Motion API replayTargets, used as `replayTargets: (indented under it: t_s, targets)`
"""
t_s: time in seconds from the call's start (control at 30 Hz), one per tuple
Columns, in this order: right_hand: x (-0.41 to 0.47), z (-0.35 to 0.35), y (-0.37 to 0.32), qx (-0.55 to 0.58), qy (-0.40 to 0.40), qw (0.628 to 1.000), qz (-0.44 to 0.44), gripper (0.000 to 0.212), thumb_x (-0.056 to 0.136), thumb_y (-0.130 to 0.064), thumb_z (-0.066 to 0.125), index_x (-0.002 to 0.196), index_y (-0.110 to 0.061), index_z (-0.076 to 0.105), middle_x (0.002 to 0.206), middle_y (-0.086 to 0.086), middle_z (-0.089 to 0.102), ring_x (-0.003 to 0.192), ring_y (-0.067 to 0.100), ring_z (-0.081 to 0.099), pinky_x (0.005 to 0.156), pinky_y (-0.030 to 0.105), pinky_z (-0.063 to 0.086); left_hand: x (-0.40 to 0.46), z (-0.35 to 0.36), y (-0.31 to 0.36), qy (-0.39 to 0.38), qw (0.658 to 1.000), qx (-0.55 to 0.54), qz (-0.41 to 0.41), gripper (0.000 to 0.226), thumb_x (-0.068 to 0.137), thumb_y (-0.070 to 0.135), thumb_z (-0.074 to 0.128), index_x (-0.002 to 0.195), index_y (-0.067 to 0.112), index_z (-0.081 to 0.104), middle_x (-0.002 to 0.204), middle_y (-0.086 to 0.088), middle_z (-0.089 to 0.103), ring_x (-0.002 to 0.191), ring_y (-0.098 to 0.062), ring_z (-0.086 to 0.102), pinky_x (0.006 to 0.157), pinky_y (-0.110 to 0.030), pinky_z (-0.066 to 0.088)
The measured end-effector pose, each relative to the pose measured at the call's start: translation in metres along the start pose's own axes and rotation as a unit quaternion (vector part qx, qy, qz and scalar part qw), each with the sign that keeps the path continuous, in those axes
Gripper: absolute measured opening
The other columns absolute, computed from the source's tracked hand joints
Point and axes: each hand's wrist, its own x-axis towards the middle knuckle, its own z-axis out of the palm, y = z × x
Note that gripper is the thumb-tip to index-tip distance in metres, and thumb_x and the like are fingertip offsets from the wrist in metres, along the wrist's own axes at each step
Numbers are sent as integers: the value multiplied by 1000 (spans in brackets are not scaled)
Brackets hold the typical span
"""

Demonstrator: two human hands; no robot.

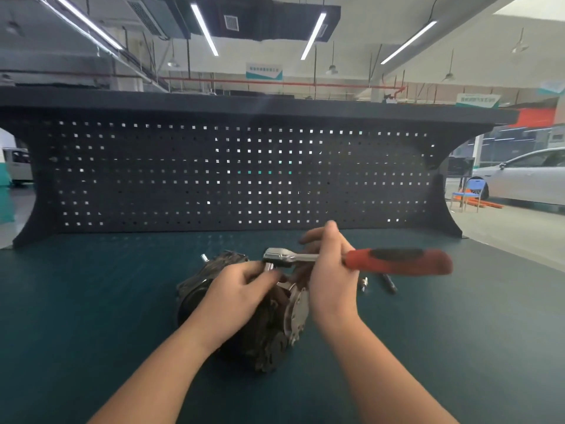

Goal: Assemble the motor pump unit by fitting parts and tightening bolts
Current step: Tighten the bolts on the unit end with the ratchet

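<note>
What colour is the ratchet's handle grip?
Red with a black inset, on the ratchet handle beside the right hand; head view.

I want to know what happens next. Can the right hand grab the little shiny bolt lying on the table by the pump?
Probably not yet. The right hand is gripping the ratchet, so its fingers are busy. The bolt lies just beside it with nothing covering it.

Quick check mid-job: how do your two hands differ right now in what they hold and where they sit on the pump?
The right hand grips the ratchet wrench at its metal shank, beside the red handle; the left hand pinches at the socket under the ratchet head. The right hand sits upright, thumb raised, by the silver end plate; the left hand lies palm-down across the dark pump body. Both work at the same fastener, above the green bench.
</note>
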Motion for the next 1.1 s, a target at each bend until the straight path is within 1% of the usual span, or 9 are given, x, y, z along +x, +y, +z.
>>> replayTargets:
  t_s: [0.1,0.23,0.37,0.43,0.5,0.67,0.87,0.97,1.1]
  targets:
    - [7,-5,6,110,5,986,123,25,92,-18,46,75,-6,60,55,10,61,39,27,60,39,25,45,0,-12,-2,-85,994,-63,10,29,98,28,54,82,24,77,87,1,76,87,-9,71,76,-14,48]
    - [7,-6,17,166,44,975,143,24,84,-4,41,73,-10,61,60,10,61,39,29,59,40,27,46,4,-12,-5,-104,994,-35,-1,26,99,25,51,90,23,76,94,4,77,94,-8,70,84,-16,50]
    - [10,-8,23,183,81,966,164,23,85,-2,39,74,-8,59,58,4,58,37,24,56,38,26,45,8,-5,-11,-66,998,-8,-9,16,96,26,57,93,23,73,84,6,77,87,-5,71,89,-28,49]
    - [10,-7,23,195,86,959,186,20,85,-3,40,76,-7,57,68,11,55,36,23,54,38,23,44,10,-4,-13,-61,998,-2,-11,14,95,27,59,91,24,72,81,6,76,84,-3,71,88,-29,49]
    - [9,-6,23,206,80,955,199,17,85,-4,41,77,-5,56,73,16,53,36,22,53,39,22,43,10,-6,-14,-66,998,-1,-14,13,95,28,59,90,26,72,80,7,76,83,-2,71,86,-25,49]
    - [9,-5,26,197,66,963,172,23,82,-4,43,65,-8,58,62,10,55,37,23,50,40,23,41,14,-9,-12,-82,996,-4,-26,14,95,25,60,89,24,73,79,6,76,82,-4,70,71,-8,49]
    - [11,-6,23,244,81,941,220,17,80,-4,45,67,-5,56,53,6,52,35,20,42,39,22,36,15,-6,-13,-81,996,6,-35,12,93,27,63,85,24,72,79,5,76,91,-21,69,93,-34,49]
    - [11,-5,22,308,67,912,263,17,84,-7,43,70,-4,53,48,3,52,36,15,41,38,20,35,15,-7,-13,-87,996,0,-32,9,92,27,64,92,21,70,79,4,76,94,-23,68,92,-33,48]
    - [10,-3,19,359,33,889,282,17,87,-11,40,76,-5,51,51,3,51,38,14,38,39,20,34,15,-10,-12,-99,995,11,-16,12,92,26,63,102,19,61,79,7,76,89,-10,68,89,-26,48]
